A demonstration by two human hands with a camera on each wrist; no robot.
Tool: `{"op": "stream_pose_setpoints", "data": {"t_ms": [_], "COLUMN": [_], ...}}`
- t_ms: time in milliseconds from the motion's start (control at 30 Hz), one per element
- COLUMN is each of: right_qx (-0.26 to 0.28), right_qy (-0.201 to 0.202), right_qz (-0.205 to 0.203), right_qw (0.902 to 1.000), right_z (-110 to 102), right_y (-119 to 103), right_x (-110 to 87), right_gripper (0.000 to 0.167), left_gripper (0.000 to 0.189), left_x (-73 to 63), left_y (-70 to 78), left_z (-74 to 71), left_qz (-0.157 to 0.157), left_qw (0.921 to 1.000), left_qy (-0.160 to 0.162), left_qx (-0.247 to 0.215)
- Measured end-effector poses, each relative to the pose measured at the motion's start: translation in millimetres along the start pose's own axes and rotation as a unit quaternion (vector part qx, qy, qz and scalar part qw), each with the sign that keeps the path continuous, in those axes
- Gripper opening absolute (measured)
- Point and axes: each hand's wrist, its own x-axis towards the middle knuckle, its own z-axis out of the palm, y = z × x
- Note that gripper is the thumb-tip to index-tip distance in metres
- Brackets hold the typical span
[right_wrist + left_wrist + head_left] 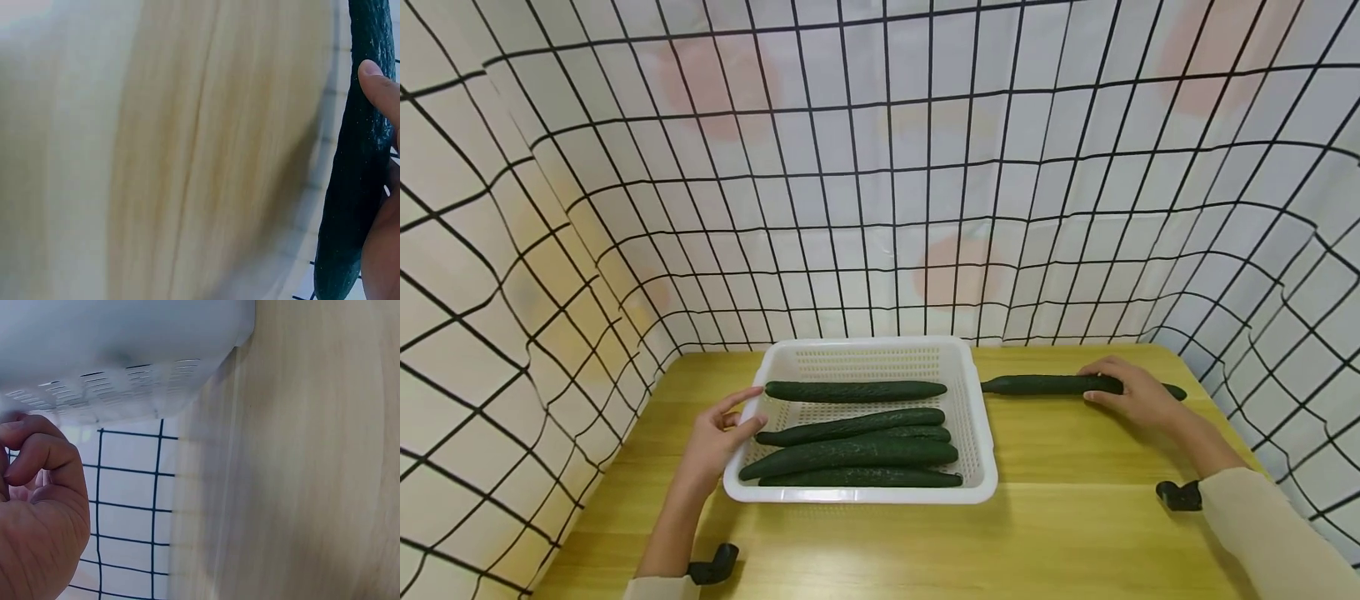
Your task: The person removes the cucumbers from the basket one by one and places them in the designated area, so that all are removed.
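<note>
My right hand (1138, 398) grips a long dark green cucumber (1033, 385) around its right half. In the head view the cucumber lies crosswise, its thin stem end pointing at the basket's right side. The right wrist view shows the thumb (375, 81) laid along the same cucumber (353, 169). My left hand (709, 442) holds the left rim of a white plastic basket (865, 495), its fingers bent in the left wrist view. Several cucumbers lie crosswise in the basket: one cucumber (856, 391) apart at the back, the others (857, 454) bunched toward the front.
The basket stands on a yellow wood-grain table (1052, 533). Black wire grid panels (891, 225) rise behind the table and along both sides, with pale patterned sheeting behind them. A black wrist device (1180, 496) juts out by each sleeve.
</note>
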Motion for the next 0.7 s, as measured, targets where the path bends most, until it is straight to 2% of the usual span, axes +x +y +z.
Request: {"op": "stream_pose_setpoints", "data": {"t_ms": [200,467,700], "right_qx": [-0.004,-0.014,0.011], "right_qy": [-0.016,-0.004,-0.005], "right_qz": [0.017,0.021,0.043], "right_qw": [0.9997,0.9997,0.999], "right_z": [4.5,5.0,5.7], "right_y": [2.5,-0.2,-1.6], "right_x": [6.6,9.7,8.8], "right_gripper": [0.04,0.041,0.047], "left_gripper": [0.056,0.053,0.053], "left_x": [-1.2,-1.7,-2.9], "left_y": [-1.9,-0.2,-0.7], "left_z": [2.2,3.6,3.0], "left_qz": [-0.007,0.005,0.006], "left_qw": [0.9997,0.9992,0.9995], "left_qy": [0.013,0.024,0.021], "left_qx": [-0.022,-0.031,-0.025]}}
